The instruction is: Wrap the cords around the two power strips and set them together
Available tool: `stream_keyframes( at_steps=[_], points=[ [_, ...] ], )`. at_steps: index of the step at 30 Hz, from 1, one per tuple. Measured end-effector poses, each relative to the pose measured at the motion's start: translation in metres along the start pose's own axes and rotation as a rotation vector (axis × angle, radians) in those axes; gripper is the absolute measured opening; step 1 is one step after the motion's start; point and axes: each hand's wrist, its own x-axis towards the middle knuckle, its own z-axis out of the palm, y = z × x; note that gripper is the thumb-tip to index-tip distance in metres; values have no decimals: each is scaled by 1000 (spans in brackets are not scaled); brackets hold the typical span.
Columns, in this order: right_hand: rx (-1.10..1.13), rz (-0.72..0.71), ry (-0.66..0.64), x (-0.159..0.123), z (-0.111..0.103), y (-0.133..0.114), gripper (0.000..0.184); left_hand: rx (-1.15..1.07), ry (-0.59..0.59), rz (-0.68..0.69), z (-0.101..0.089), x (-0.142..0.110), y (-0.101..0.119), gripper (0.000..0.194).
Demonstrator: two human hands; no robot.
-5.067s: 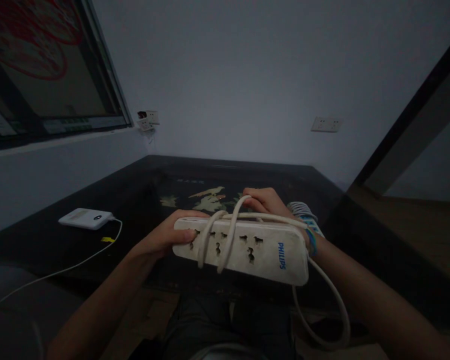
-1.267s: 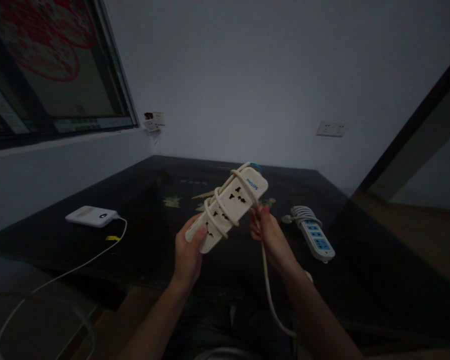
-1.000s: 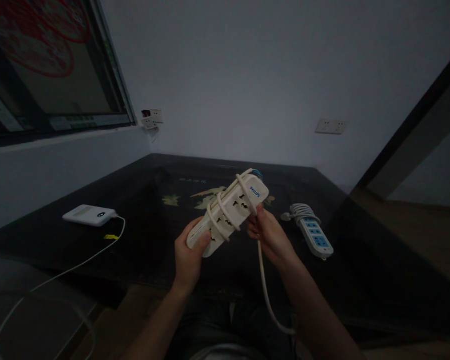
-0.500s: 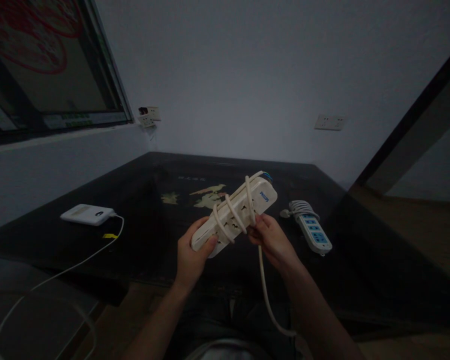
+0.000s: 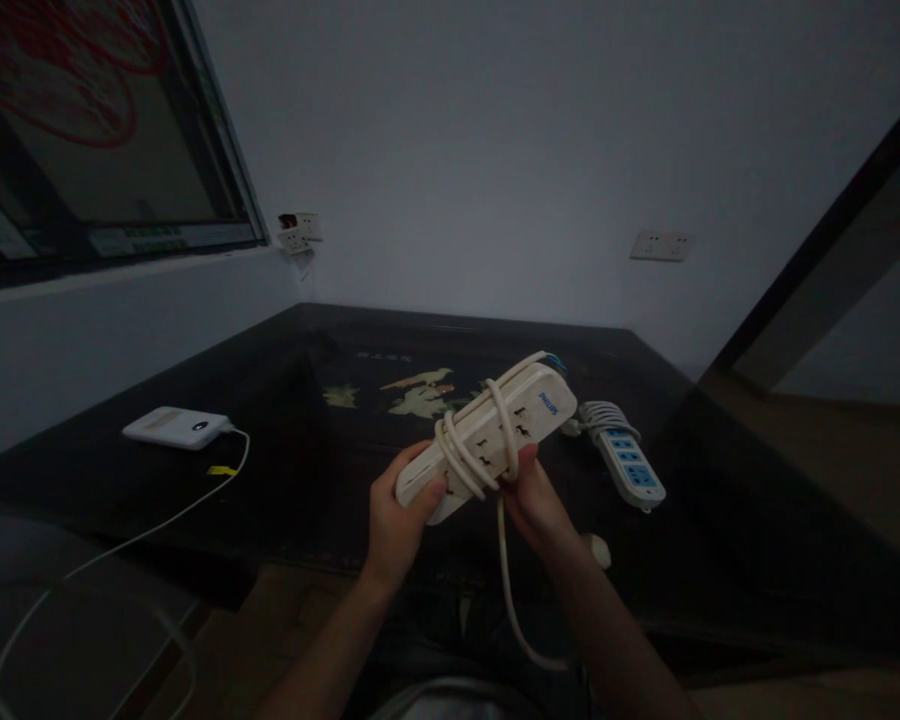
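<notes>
A white power strip point(image 5: 534, 408) with blue lettering is held tilted above the dark table, its far end up to the right. Its own white cord point(image 5: 505, 428) loops round the body several times, and a loose length hangs below. Around the near left end wraps my left hand point(image 5: 405, 515), thumb on top of the strip. My right hand point(image 5: 531, 495) is closed at the strip's lower right edge, thumb and fingers against the cord; the fingertips are partly hidden. A white plug point(image 5: 597, 550) shows beside my right forearm.
On the table point(image 5: 285, 400), a second power strip point(image 5: 630, 468) with blue sockets and coiled cord lies at the right. A white power bank point(image 5: 176, 428) with a thin cable point(image 5: 157, 525) is at the left. Wall sockets point(image 5: 660, 246) sit behind.
The power strip and both hands have shifted slightly right. The two loops nearest my left hand now lie closer together. The plug has come into view by my right forearm.
</notes>
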Motion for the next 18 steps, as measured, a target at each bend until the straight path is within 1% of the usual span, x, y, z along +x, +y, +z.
stream_keyframes(
  at_steps=[2, 5, 8, 11, 14, 16, 18],
  points=[
    [-47, -10, -35, 0, -4, 0, 70, -20, 4, -19, -1, 1, -1, 43],
    [-116, -68, -66, 2, -4, -1, 68, 35, -7, -20, -1, 2, 5, 42],
    [-161, -118, -69, 4, 1, -1, 67, 111, -47, 19, 0, 3, 15, 42],
    [-182, -131, -56, 4, 4, 2, 69, 107, -73, 17, 0, 1, 19, 41],
    [-211, -165, -39, 1, 0, 3, 70, -13, -63, -56, 0, -1, 15, 44],
    [-238, -184, -55, 0, -6, 3, 70, -149, -45, -120, 1, -1, 14, 48],
    [-227, -164, -75, 0, -13, 3, 69, -299, -56, -189, 3, -1, 16, 50]
  ],
)
